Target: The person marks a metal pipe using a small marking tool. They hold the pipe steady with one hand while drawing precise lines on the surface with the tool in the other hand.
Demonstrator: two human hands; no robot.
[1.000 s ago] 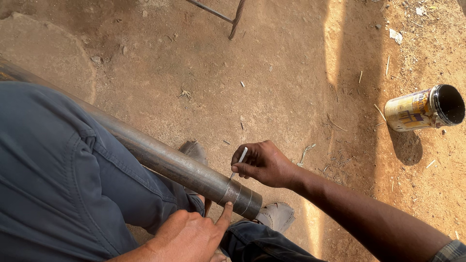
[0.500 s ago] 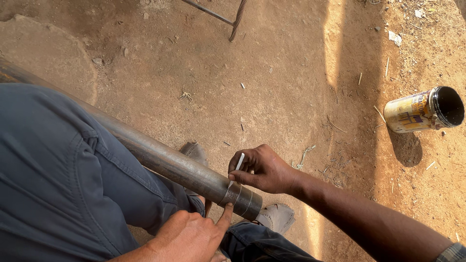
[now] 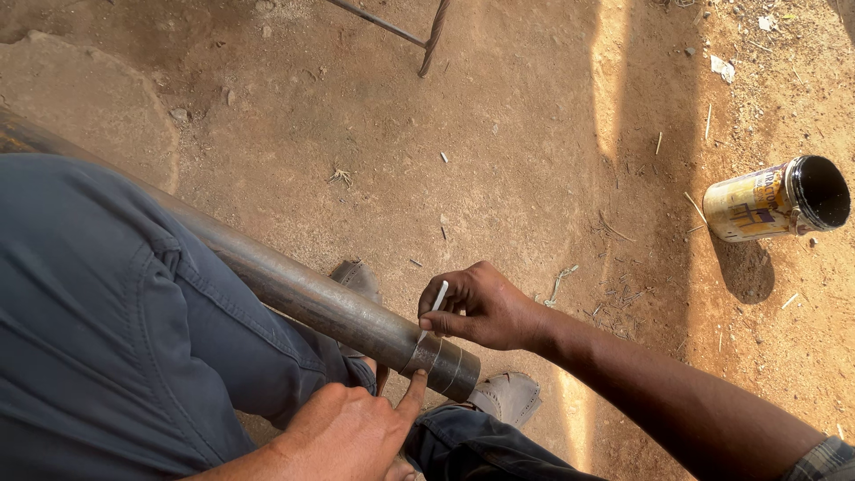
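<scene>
A dull grey metal pipe (image 3: 312, 298), smooth with a faint sheen and scored rings near its end, lies across matt blue cloth trousers (image 3: 116, 330); a thin pale stick (image 3: 439, 296), chalky and matt, rests against it; beyond, a glossy printed metal can (image 3: 770, 200) on dry, rough, dusty earth (image 3: 499, 116), near worn grey cloth shoes (image 3: 508, 395)

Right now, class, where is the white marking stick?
In the head view, the white marking stick is pinched in the right hand, its tip against the metal pipe near the pipe's end, just above the left hand.
</scene>
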